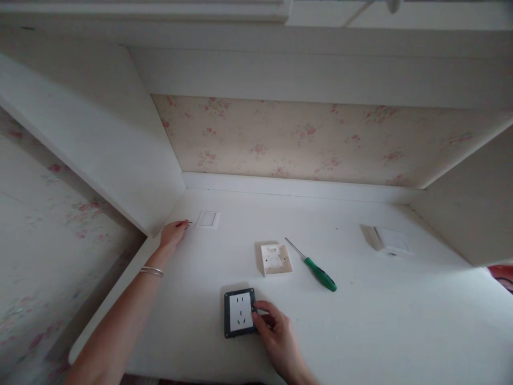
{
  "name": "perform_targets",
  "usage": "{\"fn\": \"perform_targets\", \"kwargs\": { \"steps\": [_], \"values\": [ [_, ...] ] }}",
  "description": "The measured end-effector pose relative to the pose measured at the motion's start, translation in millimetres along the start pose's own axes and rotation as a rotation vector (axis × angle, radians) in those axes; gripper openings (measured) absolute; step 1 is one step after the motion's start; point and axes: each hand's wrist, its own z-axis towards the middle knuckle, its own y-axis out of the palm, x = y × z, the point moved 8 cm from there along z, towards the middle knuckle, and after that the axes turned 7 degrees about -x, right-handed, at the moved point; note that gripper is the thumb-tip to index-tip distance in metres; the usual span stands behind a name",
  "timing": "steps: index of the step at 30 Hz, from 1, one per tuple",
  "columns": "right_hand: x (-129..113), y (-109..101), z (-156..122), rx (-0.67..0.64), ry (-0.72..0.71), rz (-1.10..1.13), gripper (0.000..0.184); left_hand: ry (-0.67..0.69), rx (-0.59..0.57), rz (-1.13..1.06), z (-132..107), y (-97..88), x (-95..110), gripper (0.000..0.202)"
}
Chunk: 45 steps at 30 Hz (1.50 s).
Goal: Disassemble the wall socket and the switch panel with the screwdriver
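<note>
My left hand point(175, 233) is closed in a pinch near the back left of the white surface. A small dark screw point(190, 222) pokes out from its fingertips, though it is too tiny to see in detail. Just right of it lies a white square frame point(209, 220). My right hand point(276, 334) grips the right edge of a wall socket point(240, 313) with a white face and dark border, at the front of the surface. Behind the socket sits a white back box point(276, 260), open side up. A screwdriver with a green handle point(320, 274) lies to its right.
A white cover or switch piece point(391, 240) rests at the right of the white tabletop point(385, 315). White panels point(100, 133) flank the recess on both sides. Floral wallpaper point(288, 139) lies behind it, and a white shelf point(280, 75) hangs overhead.
</note>
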Motion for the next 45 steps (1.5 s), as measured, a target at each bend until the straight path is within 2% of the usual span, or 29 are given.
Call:
{"fn": "perform_targets", "kwargs": {
  "steps": [8, 11, 13, 15, 16, 19, 21, 24, 27, 30, 35, 38, 41, 45],
  "values": [
    [1.7, 3.3, 6.7, -0.045, 0.006, 0.046, 0.043, 0.106, 0.032, 0.142, -11.7, -3.1, 10.4, 0.038],
    [0.5, 3.8, 11.3, -0.057, -0.014, 0.128, 0.044, 0.193, 0.064, 0.171, -35.8, -6.8, 18.0, 0.037],
    [-0.3, 2.4, 15.4, -0.045, -0.021, 0.180, 0.044, 0.266, 0.063, 0.193, -64.5, -2.8, 24.4, 0.037],
    [-2.3, 0.1, 20.6, -0.019, -0.028, 0.236, 0.044, 0.383, -0.069, 0.168, -102.9, 15.1, 33.5, 0.037],
    [-4.4, -1.2, 23.3, -0.004, -0.035, 0.265, 0.044, 0.389, -0.179, 0.133, -123.4, 28.0, 34.2, 0.038],
    [-16.2, -3.1, 30.8, 0.018, -0.069, 0.326, 0.043, 0.307, -0.506, -0.010, -184.6, 67.0, 30.8, 0.044],
    [-26.1, -2.6, 34.9, 0.019, -0.092, 0.330, 0.040, 0.229, -0.683, -0.107, -217.4, 88.9, 28.1, 0.049],
    [-38.1, -0.4, 40.6, 0.016, -0.132, 0.292, 0.037, 0.098, -0.741, -0.283, -237.9, 104.4, 24.3, 0.054],
    [-43.4, 0.0, 46.5, -0.007, -0.160, 0.225, 0.037, 0.056, -0.715, -0.447, -233.0, 107.0, 26.0, 0.056],
    [-46.4, -11.2, 49.9, -0.020, -0.159, 0.000, 0.035, 0.100, -0.647, -0.472, -211.3, 97.3, 29.0, 0.053],
    [-65.0, -64.4, 38.7, 0.182, -0.292, -0.573, 0.024, 0.182, -0.440, -0.339, -155.9, 64.5, 26.1, 0.047],
    [-67.3, -84.3, 30.2, 0.271, -0.333, -0.948, 0.025, 0.242, -0.291, -0.249, -122.8, 45.1, 25.9, 0.044],
    [-59.4, -88.5, 29.9, 0.253, -0.320, -1.183, 0.028, 0.299, -0.163, -0.201, -91.6, 30.7, 28.3, 0.045],
    [-53.6, -82.9, 38.7, 0.207, -0.314, -1.252, 0.027, 0.253, -0.041, -0.183, -40.3, 10.8, 26.6, 0.049]
  ]
}}
